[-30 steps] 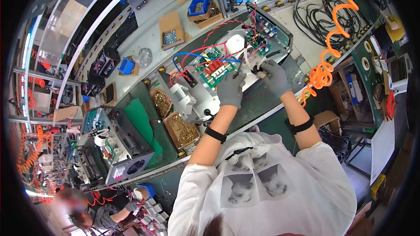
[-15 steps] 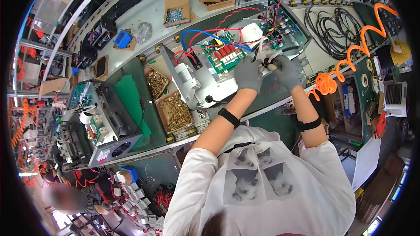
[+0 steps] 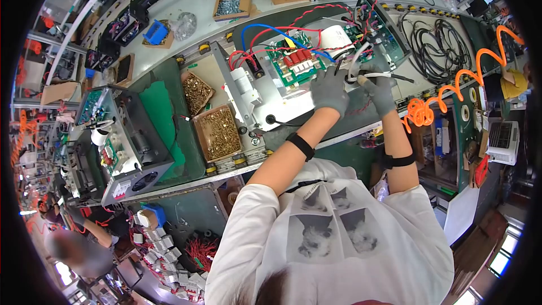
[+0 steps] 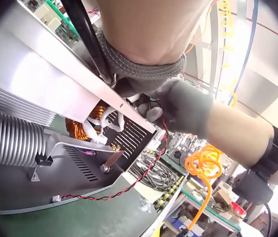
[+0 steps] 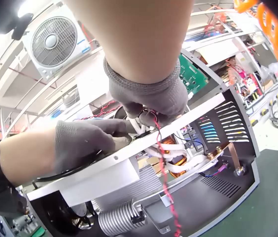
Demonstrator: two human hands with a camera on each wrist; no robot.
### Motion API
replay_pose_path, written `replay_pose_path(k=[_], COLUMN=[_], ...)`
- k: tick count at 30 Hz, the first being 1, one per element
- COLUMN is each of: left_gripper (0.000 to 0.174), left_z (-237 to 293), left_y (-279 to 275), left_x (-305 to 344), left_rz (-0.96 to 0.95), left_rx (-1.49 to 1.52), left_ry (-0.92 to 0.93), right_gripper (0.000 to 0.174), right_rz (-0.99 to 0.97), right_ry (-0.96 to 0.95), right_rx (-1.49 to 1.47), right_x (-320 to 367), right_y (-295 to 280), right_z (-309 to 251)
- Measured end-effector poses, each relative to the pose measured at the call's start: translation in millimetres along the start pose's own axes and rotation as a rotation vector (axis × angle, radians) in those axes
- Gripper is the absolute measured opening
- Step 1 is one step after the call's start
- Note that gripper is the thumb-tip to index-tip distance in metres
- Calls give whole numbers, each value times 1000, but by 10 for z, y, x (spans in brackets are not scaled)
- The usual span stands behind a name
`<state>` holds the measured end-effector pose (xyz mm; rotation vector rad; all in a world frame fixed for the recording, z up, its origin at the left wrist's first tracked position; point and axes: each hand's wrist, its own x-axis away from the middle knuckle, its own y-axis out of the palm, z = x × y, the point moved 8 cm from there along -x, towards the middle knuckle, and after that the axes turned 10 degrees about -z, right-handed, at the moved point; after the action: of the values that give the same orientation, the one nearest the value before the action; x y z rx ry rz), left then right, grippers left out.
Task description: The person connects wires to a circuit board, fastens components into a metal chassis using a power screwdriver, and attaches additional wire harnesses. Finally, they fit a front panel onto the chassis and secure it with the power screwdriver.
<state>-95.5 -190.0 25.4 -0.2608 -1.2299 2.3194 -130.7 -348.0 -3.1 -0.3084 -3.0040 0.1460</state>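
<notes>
Both hands wear grey gloves and work at the near edge of an open metal chassis with a green circuit board inside. The left hand has its curled fingers on a black cable, which runs along the edge from a round grommet. Close beside it, the right hand pinches a white-sleeved cable whose black end sticks out to the right. The fingertips of both hands nearly meet in the right wrist view. A twisted red-black wire hangs down over the chassis wall.
Cartons of brass fasteners stand left of the chassis. A second open chassis sits farther left. Coiled black cables and an orange spiral hose lie to the right. Another person is at lower left.
The head view has shifted. Over the second, the white cable's black end has swung out rightward past the right hand. Both hands stay close together at the chassis edge.
</notes>
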Motion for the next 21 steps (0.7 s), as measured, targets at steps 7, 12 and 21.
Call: replay_pose_path(k=[7, 12, 21], left_gripper=[34, 28, 27], left_z=[29, 41, -46], left_y=[-31, -63, -51], left_x=[28, 31, 53], left_rz=[32, 125, 191], left_rx=[-3, 19, 27], left_ry=[-13, 22, 133], right_gripper=[25, 28, 33], right_rz=[-133, -107, -81], right_ry=[-50, -82, 120], right_rx=[522, 395, 666], right_x=[-43, 2, 30], right_y=[163, 220, 294], right_z=[-241, -416, -632])
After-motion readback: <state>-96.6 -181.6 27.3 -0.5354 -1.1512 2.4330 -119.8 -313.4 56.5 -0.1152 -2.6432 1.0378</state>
